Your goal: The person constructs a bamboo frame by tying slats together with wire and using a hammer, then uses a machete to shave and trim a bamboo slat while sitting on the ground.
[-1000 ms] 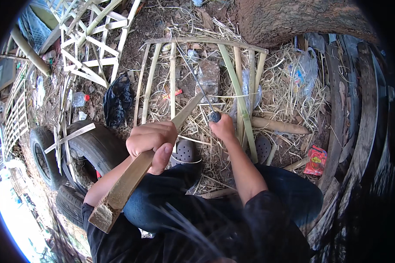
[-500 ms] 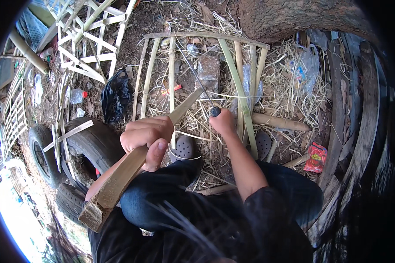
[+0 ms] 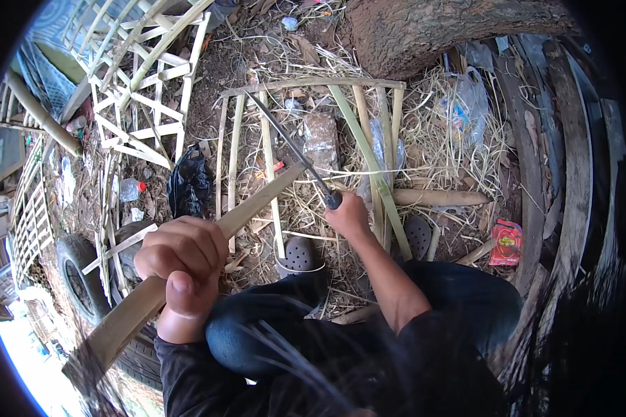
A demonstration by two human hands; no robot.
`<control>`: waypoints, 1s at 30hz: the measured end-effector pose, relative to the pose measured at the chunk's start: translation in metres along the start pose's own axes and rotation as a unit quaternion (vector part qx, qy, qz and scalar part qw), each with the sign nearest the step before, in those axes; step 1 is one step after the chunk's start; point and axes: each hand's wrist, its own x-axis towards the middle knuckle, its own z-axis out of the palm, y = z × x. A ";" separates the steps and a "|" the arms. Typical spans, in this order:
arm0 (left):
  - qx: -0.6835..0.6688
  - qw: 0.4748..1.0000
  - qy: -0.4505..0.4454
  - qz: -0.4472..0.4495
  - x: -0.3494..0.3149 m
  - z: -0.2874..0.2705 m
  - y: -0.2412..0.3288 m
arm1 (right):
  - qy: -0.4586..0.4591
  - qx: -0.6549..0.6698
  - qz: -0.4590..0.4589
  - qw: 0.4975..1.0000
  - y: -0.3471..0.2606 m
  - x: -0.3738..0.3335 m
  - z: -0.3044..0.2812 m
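My left hand (image 3: 182, 256) is wrapped round a long, tapered length of split bamboo (image 3: 256, 201), which slants up and to the right from the lower left. In my right hand (image 3: 348, 217) is the dark handle of a long, narrow knife (image 3: 290, 141). The blade points away to the upper left and passes at the bamboo's thin end; whether the edge touches it I cannot tell. On the ground beyond my feet lies a frame of bamboo strips (image 3: 306, 84) with a curved top rail, one strip still green.
Shavings (image 3: 431, 156) litter the ground. A bamboo pole (image 3: 438, 197) lies at right, beside a red packet (image 3: 505, 242). Bamboo lattices (image 3: 150, 104) and tyres (image 3: 79, 274) stand left, near a black plastic bag (image 3: 189, 182). A tree trunk (image 3: 459, 24) crosses the far right.
My left hand has drawn the bamboo down and to the left, so more of it shows beyond my fist. The knife has shifted slightly left, with more of its blade's flat showing.
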 end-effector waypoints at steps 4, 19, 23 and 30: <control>0.048 0.988 0.096 -0.110 -0.015 -0.022 -0.067 | -0.028 0.007 0.089 0.996 0.034 0.021 0.033; 0.028 0.989 0.114 -0.088 -0.009 -0.021 -0.083 | -0.016 0.021 0.132 0.991 0.027 0.026 0.038; 0.029 0.988 0.106 -0.107 -0.009 -0.019 -0.071 | -0.058 0.037 0.153 0.986 0.017 0.023 0.031; 0.222 0.950 -0.097 -0.199 -0.009 -0.036 -0.032 | 0.002 0.025 0.097 0.995 0.034 0.024 0.034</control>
